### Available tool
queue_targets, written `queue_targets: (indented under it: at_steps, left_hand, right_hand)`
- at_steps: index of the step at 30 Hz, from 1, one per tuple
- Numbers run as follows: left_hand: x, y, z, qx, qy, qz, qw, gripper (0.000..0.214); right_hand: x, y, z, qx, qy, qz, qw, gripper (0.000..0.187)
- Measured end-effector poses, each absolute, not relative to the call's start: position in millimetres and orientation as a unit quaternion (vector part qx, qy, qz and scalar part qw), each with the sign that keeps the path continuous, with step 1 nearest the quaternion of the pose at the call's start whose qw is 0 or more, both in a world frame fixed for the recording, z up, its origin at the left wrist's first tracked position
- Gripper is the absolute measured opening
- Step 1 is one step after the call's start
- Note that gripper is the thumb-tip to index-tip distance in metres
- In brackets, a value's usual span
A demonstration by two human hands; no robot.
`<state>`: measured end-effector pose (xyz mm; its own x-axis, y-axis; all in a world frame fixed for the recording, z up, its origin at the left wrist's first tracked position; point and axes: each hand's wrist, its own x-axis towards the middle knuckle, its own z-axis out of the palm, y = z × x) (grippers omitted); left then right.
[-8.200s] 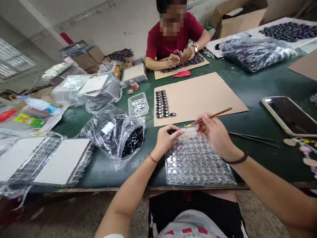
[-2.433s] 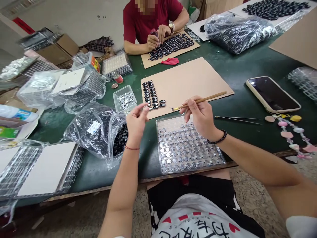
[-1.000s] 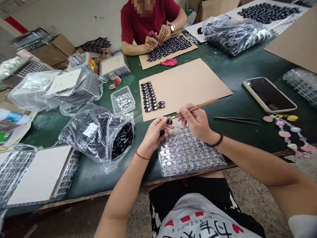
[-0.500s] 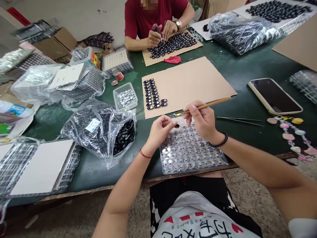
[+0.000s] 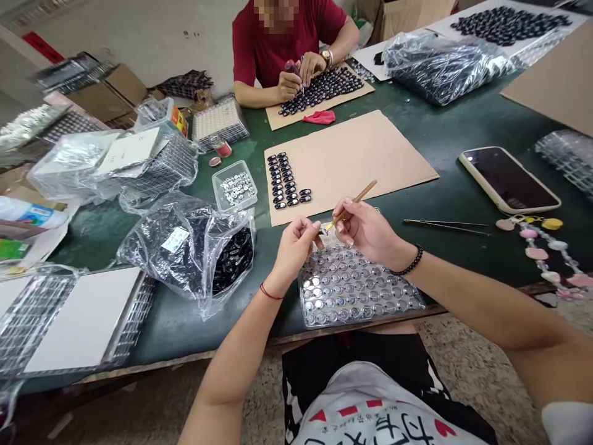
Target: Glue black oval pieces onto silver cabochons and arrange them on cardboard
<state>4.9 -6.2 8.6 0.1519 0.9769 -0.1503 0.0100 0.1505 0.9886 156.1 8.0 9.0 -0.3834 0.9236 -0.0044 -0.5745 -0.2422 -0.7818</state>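
My right hand (image 5: 368, 232) grips a slim paintbrush (image 5: 359, 198) by its wooden handle, the pale bristle end pointing down-left. My left hand (image 5: 296, 244) is closed in a pinch by the bristles; a small dark piece seems to be between its fingertips, mostly hidden. Beneath both hands lies a clear plastic tray (image 5: 361, 300) with rows of round silvery pieces. Beyond it, a brown cardboard sheet (image 5: 352, 154) carries short rows of glossy black oval pieces (image 5: 282, 179) along its left side.
Left of the sheet are a plastic box of small silvery parts (image 5: 235, 186) and a clear bag of black pieces (image 5: 185, 247). Tweezers (image 5: 445, 225) and a phone (image 5: 509, 179) lie at right. Across the table a person in a red shirt (image 5: 296, 49) works over black pieces.
The paintbrush has swung from nearly level to a steeper slant, its handle end pointing up. Its bristles have come closer to my left fingertips. The view has shifted slightly.
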Motion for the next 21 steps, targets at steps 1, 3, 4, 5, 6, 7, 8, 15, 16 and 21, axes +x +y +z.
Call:
queue_targets:
  at_steps: [1, 3, 4, 5, 6, 7, 8, 15, 16, 21]
  left_hand:
    - [4.7, -6.2, 8.6, 0.499, 0.501, 0.421, 0.568, 0.027]
    - [3.9, -6.0, 8.4, 0.496, 0.51, 0.421, 0.562, 0.025]
    - [3.4, -5.9, 8.3, 0.494, 0.513, 0.423, 0.56, 0.022]
    - [3.0, -5.8, 8.3, 0.495, 0.517, 0.421, 0.557, 0.019]
    - [2.6, -5.7, 8.4, 0.501, 0.52, 0.416, 0.553, 0.017]
    - [2.2, -5.7, 8.5, 0.513, 0.523, 0.404, 0.547, 0.016]
    - [1.9, -5.8, 8.6, 0.529, 0.526, 0.388, 0.54, 0.015]
    - [0.5, -5.2, 7.1, 0.589, 0.51, 0.335, 0.531, 0.02]
    - [0.4, -5.2, 6.9, 0.596, 0.51, 0.331, 0.524, 0.021]
    - [-0.1, -6.3, 7.4, 0.641, 0.529, 0.325, 0.451, 0.024]
  right_hand:
    - [156.2, 8.7, 8.6, -0.242, -0.359, 0.747, 0.504, 0.024]
    - [156.3, 10.4, 7.8, -0.242, -0.361, 0.742, 0.511, 0.025]
    - [156.3, 11.1, 7.4, -0.243, -0.364, 0.737, 0.515, 0.025]
    - [156.3, 11.4, 7.1, -0.245, -0.37, 0.731, 0.518, 0.025]
    - [156.3, 11.4, 6.9, -0.248, -0.38, 0.722, 0.523, 0.025]
    - [156.3, 10.9, 7.0, -0.254, -0.392, 0.709, 0.528, 0.025]
    - [156.4, 10.0, 7.4, -0.262, -0.406, 0.691, 0.537, 0.025]
    - [156.9, 2.7, 12.9, -0.303, -0.496, 0.571, 0.58, 0.023]
    - [157.0, 2.7, 13.2, -0.306, -0.497, 0.566, 0.583, 0.023]
    - [157.6, 3.0, 11.8, -0.329, -0.53, 0.516, 0.586, 0.025]
